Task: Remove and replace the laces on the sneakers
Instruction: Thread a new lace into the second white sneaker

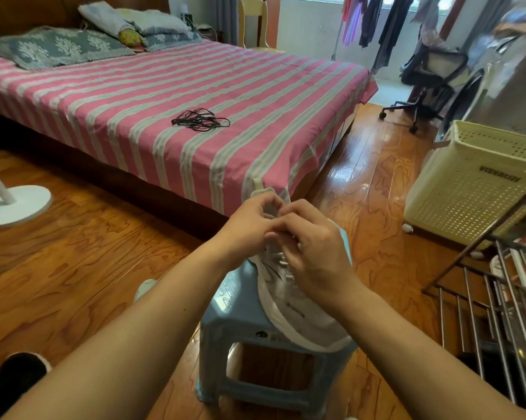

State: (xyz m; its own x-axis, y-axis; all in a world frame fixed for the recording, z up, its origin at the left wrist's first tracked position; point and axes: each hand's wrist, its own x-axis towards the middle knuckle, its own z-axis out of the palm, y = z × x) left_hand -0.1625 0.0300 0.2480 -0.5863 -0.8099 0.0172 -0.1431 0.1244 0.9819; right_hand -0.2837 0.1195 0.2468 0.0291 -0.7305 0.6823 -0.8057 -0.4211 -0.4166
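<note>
White sneaker (298, 301) resting on a pale blue plastic stool (240, 316), toe toward the viewer, tongue raised at the far end. Head view: left hand (249, 228) and right hand (313, 253) meet over the upper eyelets, fingers curled and apparently pinching the white lace (281, 262); the grip itself is hidden. Step judged: unlacing. Next: draw the lace from each eyelet. Black laces (199, 120) lie on the striped bed (104, 95) beyond the stool.
</note>
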